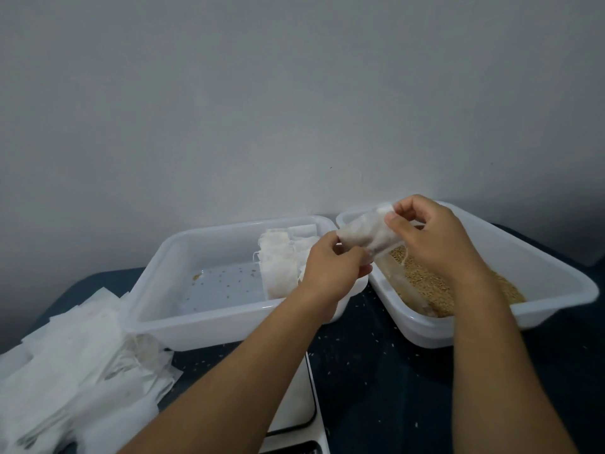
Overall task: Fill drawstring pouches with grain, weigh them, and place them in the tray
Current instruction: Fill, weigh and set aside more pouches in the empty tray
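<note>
Nearest of all is a white scale (294,404) low between the forearms, partly hidden by the left arm; both hands are up beyond it, sharing one pouch (366,235). Left hand (330,267) pinches the lower near end; right hand (435,237) pinches the upper far corner, thumb and fingers curled on the cloth. So the pouch's long axis slants up and away from the left grip to the right one, over the gap between two tubs; its drawstring dangles just under the right grip. Grain (435,283) lies directly below and right of that grip, in the right-hand tub (556,267); the tray (170,257), holding a few pouches, sits left of the left grip. Loose empty pouches (75,371) are heaped well to the left; dark cloth, speckled with grains, covers the table (393,371); a plain pale wall stands behind.
</note>
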A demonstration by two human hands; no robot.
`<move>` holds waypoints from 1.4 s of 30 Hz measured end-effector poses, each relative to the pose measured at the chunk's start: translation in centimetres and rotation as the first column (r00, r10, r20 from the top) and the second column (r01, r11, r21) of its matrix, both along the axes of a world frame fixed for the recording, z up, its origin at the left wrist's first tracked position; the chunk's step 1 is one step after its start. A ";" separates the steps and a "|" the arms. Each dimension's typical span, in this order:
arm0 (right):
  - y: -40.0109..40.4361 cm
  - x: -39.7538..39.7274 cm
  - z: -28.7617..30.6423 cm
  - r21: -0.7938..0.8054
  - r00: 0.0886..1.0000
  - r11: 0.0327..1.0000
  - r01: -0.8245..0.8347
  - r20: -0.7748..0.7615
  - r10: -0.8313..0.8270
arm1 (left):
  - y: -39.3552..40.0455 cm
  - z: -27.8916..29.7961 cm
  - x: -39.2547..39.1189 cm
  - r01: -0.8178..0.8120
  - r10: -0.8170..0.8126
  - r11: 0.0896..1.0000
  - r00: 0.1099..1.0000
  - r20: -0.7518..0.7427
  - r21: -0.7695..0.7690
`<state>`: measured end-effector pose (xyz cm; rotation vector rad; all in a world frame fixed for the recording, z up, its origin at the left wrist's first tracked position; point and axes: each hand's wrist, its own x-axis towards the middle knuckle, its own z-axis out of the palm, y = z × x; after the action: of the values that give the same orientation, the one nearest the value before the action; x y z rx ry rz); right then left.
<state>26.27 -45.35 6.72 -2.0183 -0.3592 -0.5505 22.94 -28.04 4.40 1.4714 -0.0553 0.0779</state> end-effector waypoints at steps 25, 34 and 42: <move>12.9 -9.2 -4.1 -0.136 0.933 0.925 -0.356 -0.105 0.344 | 13.5 -5.4 -11.2 -0.087 0.063 0.988 0.982 0.178 0.131; 12.7 -10.5 -7.0 -0.009 0.920 0.923 -0.385 -0.079 0.384 | 15.4 -7.5 -12.4 -0.192 0.153 0.968 0.962 0.227 0.163; 12.7 -9.9 -8.3 -0.080 0.901 0.906 -0.415 -0.172 0.397 | 15.8 -8.9 -11.7 -0.227 0.201 0.963 0.964 0.174 0.144</move>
<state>16.40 -32.63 -1.57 -2.0017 -0.7130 -0.1144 11.21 -12.22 -4.48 1.6289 -0.0304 0.3749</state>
